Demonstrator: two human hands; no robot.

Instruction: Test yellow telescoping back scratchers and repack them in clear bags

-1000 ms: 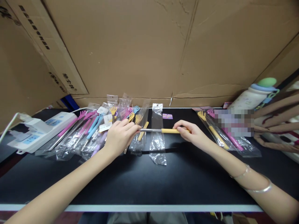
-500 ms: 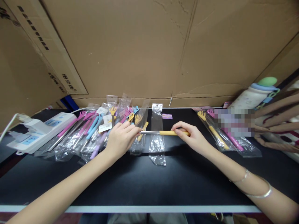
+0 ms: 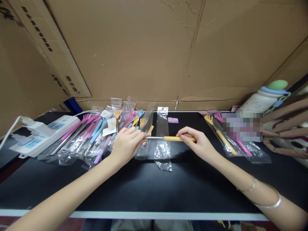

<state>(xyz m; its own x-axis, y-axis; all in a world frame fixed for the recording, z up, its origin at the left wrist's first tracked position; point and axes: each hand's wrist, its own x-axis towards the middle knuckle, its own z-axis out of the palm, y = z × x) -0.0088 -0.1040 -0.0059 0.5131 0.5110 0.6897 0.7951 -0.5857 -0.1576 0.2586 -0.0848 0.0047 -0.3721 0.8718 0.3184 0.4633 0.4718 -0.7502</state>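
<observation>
We see a black bench [image 3: 154,189] with a pale front edge. At its far left lies a white power strip [image 3: 45,134], its cord running off to the left. Just beside it, left of centre, spreads a loose heap of bags [image 3: 79,144], each holding a pink, blue or yellow scratcher, many overlapping. At the centre an empty bag [image 3: 162,154] lies flat, white header toward the back, near end crumpled. A small pink label [image 3: 173,120] lies near that header. Further right, more filled bags [image 3: 231,144] lie aslant.
</observation>
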